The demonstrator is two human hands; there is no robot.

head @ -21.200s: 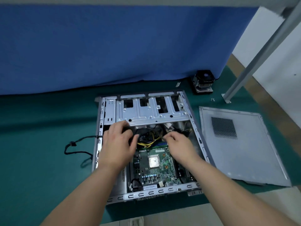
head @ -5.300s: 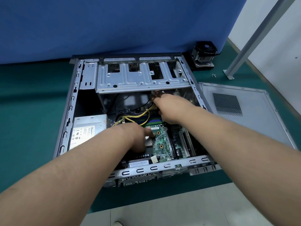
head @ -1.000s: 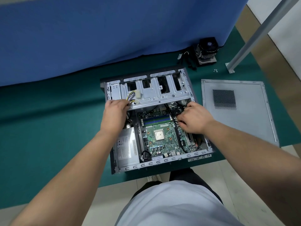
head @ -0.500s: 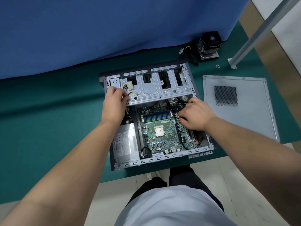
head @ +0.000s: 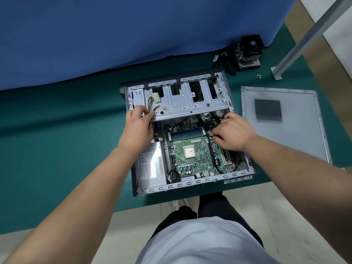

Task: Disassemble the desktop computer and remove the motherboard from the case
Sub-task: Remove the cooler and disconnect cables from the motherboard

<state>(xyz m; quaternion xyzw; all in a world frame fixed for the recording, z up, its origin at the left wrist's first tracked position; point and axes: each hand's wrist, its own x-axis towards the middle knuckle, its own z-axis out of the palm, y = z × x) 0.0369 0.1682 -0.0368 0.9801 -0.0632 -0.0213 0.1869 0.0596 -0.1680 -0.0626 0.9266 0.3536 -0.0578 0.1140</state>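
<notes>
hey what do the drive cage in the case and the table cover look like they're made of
Drive cage: seemingly bare stamped sheet metal, probably steel; pale grey with a dull sheen, pressed ribs, punched holes and cutouts.
Table cover: looks like a matte dark-green mat, fabric or rubber, I can't tell which; it shows no glare.

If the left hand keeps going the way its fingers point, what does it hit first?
Probably the yellow-and-black power cables draped over the drive cage; the left hand points up and away at them, though depth is unclear.

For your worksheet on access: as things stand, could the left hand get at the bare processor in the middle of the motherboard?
Probably yes: the processor lies uncovered, its cooler is out, and the left hand is close.
</notes>
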